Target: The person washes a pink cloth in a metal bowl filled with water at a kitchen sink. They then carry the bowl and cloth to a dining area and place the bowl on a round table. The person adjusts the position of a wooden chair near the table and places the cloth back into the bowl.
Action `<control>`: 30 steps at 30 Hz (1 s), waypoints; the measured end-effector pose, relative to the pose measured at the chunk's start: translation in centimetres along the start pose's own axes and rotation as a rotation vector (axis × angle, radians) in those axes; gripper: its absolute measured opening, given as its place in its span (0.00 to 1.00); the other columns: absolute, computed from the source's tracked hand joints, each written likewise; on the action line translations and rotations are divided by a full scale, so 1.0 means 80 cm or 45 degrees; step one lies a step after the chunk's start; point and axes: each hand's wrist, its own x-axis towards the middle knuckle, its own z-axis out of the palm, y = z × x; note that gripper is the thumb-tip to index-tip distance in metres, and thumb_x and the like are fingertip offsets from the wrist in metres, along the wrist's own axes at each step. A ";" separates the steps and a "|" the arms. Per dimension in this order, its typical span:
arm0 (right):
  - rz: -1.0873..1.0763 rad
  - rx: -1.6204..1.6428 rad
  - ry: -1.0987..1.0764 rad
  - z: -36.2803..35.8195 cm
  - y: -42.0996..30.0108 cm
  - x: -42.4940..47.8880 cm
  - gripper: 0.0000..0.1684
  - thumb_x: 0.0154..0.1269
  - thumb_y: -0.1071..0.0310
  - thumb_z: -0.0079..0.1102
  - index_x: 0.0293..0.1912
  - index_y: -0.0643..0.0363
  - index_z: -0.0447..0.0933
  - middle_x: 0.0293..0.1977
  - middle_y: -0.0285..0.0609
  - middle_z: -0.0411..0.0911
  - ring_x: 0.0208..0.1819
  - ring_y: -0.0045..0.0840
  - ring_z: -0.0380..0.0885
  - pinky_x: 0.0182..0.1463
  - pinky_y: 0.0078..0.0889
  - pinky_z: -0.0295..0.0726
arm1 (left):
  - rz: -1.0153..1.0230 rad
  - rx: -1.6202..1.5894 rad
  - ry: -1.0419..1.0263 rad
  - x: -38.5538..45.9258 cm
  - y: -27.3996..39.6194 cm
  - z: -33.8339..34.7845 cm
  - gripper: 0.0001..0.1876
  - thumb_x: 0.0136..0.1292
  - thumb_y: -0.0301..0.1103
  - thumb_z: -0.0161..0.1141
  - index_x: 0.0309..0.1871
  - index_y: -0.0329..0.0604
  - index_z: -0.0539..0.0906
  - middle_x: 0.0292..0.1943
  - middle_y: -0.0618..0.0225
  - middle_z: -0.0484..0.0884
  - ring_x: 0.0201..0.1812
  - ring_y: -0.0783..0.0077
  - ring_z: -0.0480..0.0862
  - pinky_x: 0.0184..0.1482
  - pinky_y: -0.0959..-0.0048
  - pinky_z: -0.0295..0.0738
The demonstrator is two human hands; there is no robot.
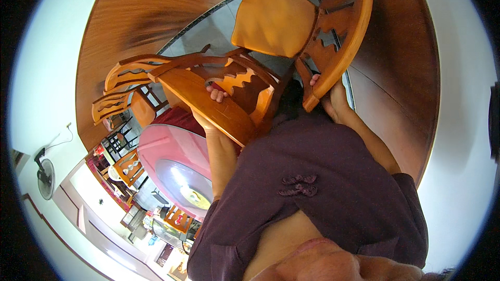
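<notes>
My left hand (pixel 214 103) is closed around the broad top rail of a wooden chair (pixel 199 95), its fingertips showing over the rail's edge. That chair is tilted close against my body, and its carved backrest faces away from me. My right hand (pixel 331 95) grips the lower end of the curved top rail of a second wooden chair (pixel 273 17). The second chair's smooth seat faces up, and its wavy cut-out back slats are on the right. Both chairs are close together in front of me; most of their legs are hidden.
Wood-panelled walls (pixel 156 11) enclose the tiled corner (pixel 211 27). More wooden chairs (pixel 111 107) stand at the left. A round table (pixel 175 140) with a pink cover and a glass turntable (pixel 183 179) is close on my left. A wall fan (pixel 46 179) hangs farther left.
</notes>
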 end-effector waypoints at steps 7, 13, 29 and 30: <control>-0.093 0.117 0.069 -0.022 0.026 -0.016 0.25 0.80 0.48 0.34 0.47 0.60 0.70 0.38 0.45 0.78 0.41 0.30 0.77 0.54 0.34 0.77 | -0.060 -0.022 -0.029 0.002 0.008 0.003 0.27 0.68 0.59 0.46 0.47 0.39 0.72 0.31 0.65 0.71 0.34 0.66 0.72 0.54 0.62 0.68; -0.213 0.153 0.171 -0.049 0.070 -0.050 0.19 0.78 0.55 0.38 0.48 0.61 0.70 0.37 0.46 0.78 0.40 0.30 0.78 0.53 0.35 0.78 | -0.088 0.086 -0.100 0.027 0.025 0.003 0.26 0.66 0.57 0.50 0.48 0.40 0.70 0.32 0.68 0.70 0.36 0.68 0.71 0.57 0.61 0.66; -0.320 0.409 0.265 -0.108 0.189 -0.096 0.26 0.79 0.46 0.36 0.52 0.60 0.69 0.40 0.46 0.78 0.43 0.33 0.79 0.56 0.38 0.77 | -0.281 0.207 -0.213 0.005 0.032 -0.043 0.27 0.65 0.58 0.49 0.47 0.39 0.72 0.33 0.66 0.71 0.37 0.66 0.72 0.57 0.59 0.66; -0.322 0.431 0.263 -0.109 0.195 -0.100 0.26 0.79 0.47 0.37 0.51 0.61 0.70 0.41 0.47 0.78 0.44 0.34 0.79 0.57 0.38 0.77 | -0.321 0.175 -0.232 0.005 0.033 -0.043 0.27 0.65 0.58 0.49 0.48 0.39 0.72 0.33 0.66 0.72 0.37 0.66 0.72 0.58 0.58 0.66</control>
